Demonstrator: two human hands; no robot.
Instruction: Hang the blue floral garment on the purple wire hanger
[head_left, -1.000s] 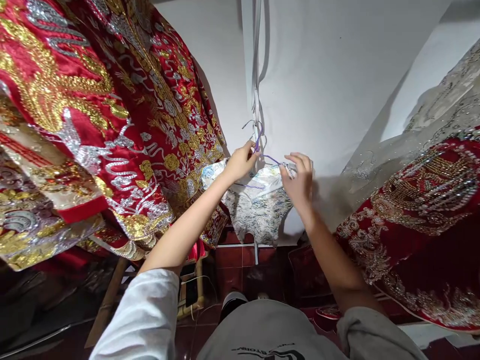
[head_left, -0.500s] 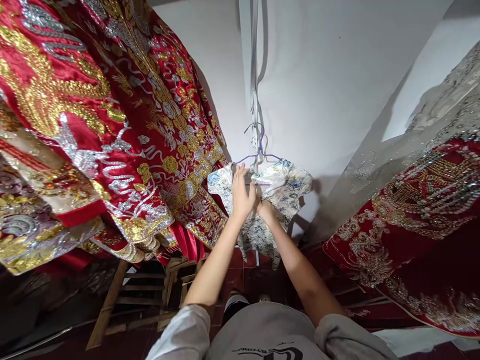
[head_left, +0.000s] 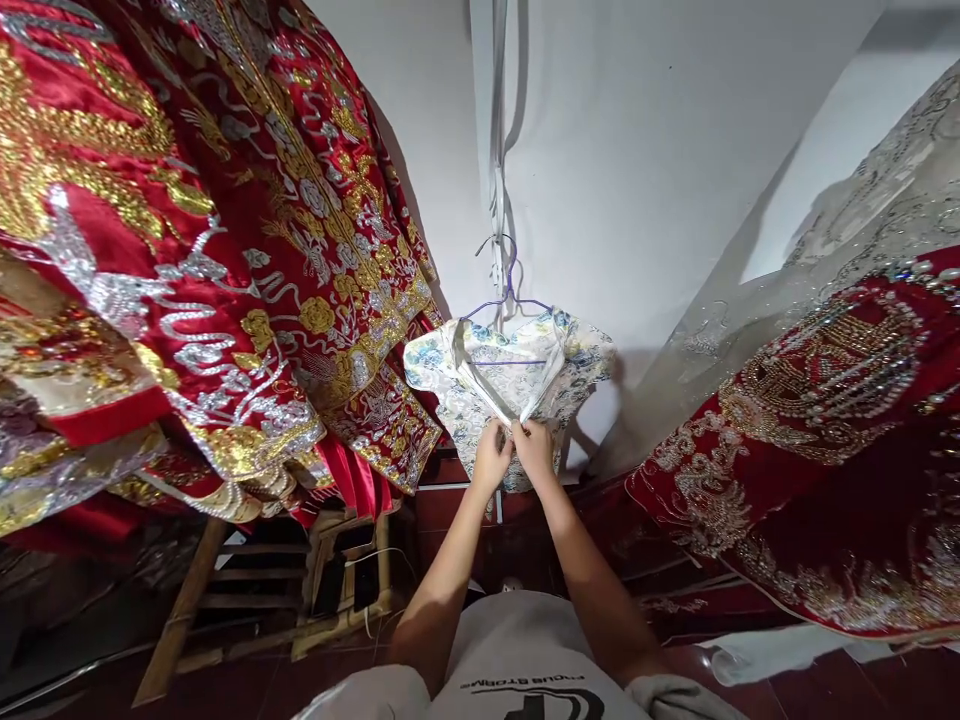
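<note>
Pinching one floral top (head_left: 514,388) on one hanger (head_left: 510,293): two hands (head_left: 492,456) (head_left: 534,448).

Red robe (head_left: 322,250) cropped left, beaded gown (head_left: 817,500) cropped right, floral garment (head_left: 442,375) partly behind hands (head_left: 491,460)

**Floral top (head_left: 511,385) hanging on a purple hanger (head_left: 510,292)**

The top is hanging upright, its white cloth showing a blue, yellow and dark print, its short sleeves spreading to either side. Pale trim is edging the deep V neckline, whose point is being pinched together. The thin hanger is standing hook upward, its shoulders supporting the top, its lower bar showing across the neck opening.
</note>
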